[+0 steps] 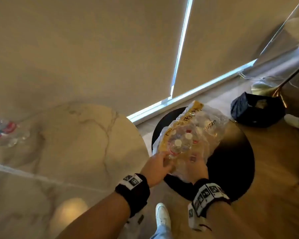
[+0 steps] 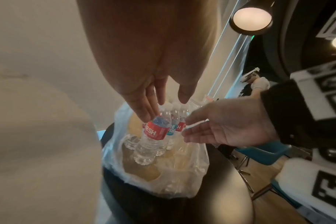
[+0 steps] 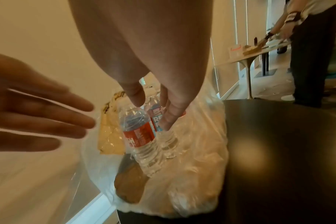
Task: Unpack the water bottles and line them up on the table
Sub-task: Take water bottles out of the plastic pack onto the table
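A torn clear plastic pack point(image 1: 212, 128) of water bottles sits on a round black stool point(image 1: 235, 163). Its bottles have white caps and red or blue labels. The front bottle point(image 2: 153, 133) point(image 3: 140, 136) leans out of the wrap. My left hand point(image 2: 163, 106) reaches down with straight fingers point(image 2: 146, 112) touching that bottle's shoulder, thumb over the caps behind. My right hand point(image 3: 153, 106) comes from the other side, thumb above the front bottle and fingers point(image 3: 170, 116) down between the bottles and the wrap; it grips nothing. Other bottles point(image 1: 5, 131) are on the marble table point(image 1: 67, 152), far left.
The marble table's curved edge lies just left of the stool. A dark bag point(image 1: 255, 109) sits on the wooden floor beyond the stool, by a gold lamp base point(image 1: 281, 99). My white shoe point(image 1: 162, 214) is below the stool. Another person point(image 3: 309, 53) works at a far table.
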